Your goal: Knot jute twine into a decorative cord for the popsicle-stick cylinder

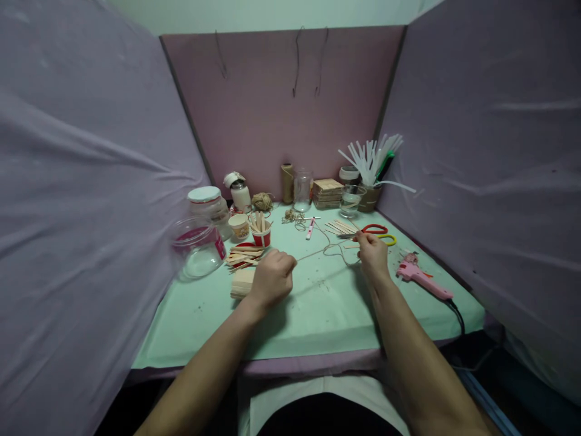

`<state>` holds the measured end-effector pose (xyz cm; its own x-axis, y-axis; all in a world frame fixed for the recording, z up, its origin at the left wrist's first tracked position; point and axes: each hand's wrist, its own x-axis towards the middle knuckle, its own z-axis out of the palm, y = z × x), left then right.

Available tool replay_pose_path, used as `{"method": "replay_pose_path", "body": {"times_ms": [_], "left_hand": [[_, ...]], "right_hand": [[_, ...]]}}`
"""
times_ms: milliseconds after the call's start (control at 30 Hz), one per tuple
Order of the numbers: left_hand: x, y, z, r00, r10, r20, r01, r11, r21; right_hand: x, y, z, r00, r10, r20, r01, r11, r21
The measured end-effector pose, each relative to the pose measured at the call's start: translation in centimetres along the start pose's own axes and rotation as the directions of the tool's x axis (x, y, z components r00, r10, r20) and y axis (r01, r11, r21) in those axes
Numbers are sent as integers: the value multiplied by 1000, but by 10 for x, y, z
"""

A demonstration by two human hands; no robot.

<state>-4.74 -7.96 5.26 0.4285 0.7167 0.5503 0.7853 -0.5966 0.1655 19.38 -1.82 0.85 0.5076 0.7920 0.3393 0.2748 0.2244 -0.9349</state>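
Note:
My left hand (271, 278) is closed in a fist over one end of a thin jute twine (320, 249) that runs across the green table top (318, 309). My right hand (372, 253) pinches the same twine farther right, close to red-handled scissors (374, 229) and a fan of wooden craft sticks (341, 227). The twine trails back toward a loose tangle (290, 216) near the rear of the table. A stack of wooden sticks (242, 283) lies just left of my left hand.
A pink glue gun (420, 275) with a black cord lies at the right. A clear plastic jar (200, 247) lies on its side at the left, by a lidded jar (207, 201). Cups, a glass jar (302, 189), stick stacks and white straws (372, 158) line the back. Purple cloth walls enclose the table.

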Motion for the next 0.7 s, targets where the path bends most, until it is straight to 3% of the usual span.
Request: {"method": "replay_pose_path", "body": {"times_ms": [33,133,167,233,267,333,400,433,467,500,600,700], "left_hand": [[-2,-1,-2,1000,3,-3,-3,1000,-18],[-1,-5,-7,999,-38,-30,37,999,-39],[1,-6,-8,998,-47,-36,46,998,-42],[4,-7,-8,998,-54,-26,53,997,-51],[5,-7,-8,998,-52,-16,51,997,-60],[7,-7,-6,999,-42,-1,41,996,-83],[7,-6,-4,1000,-27,2,27,994,-107],[7,-6,-4,1000,-21,1,21,993,-116],[7,-6,-3,1000,-15,-2,14,992,-122],[8,-6,-3,1000,-8,-4,7,992,-123],[8,-6,-2,1000,6,-7,-7,993,-116],[9,-5,-2,1000,-13,-15,12,994,-109]], "right_hand": [[3,1,-3,1000,9,-1,-9,1000,-16],[3,-7,-5,976,-8,218,53,978,-200],[0,-13,-4,958,-49,283,132,951,-280],[-11,-31,1,939,-268,216,334,863,-379],[-18,-41,5,894,-387,226,446,819,-361],[-31,-59,13,734,-540,412,651,732,-201],[-43,-70,23,549,-594,588,729,684,11],[-47,-71,28,491,-598,634,720,688,92],[-50,-71,32,476,-596,646,694,706,140],[-52,-69,35,490,-590,642,664,730,163],[-56,-60,41,597,-596,537,618,768,165],[-61,-61,42,626,-625,467,640,753,150]]}}
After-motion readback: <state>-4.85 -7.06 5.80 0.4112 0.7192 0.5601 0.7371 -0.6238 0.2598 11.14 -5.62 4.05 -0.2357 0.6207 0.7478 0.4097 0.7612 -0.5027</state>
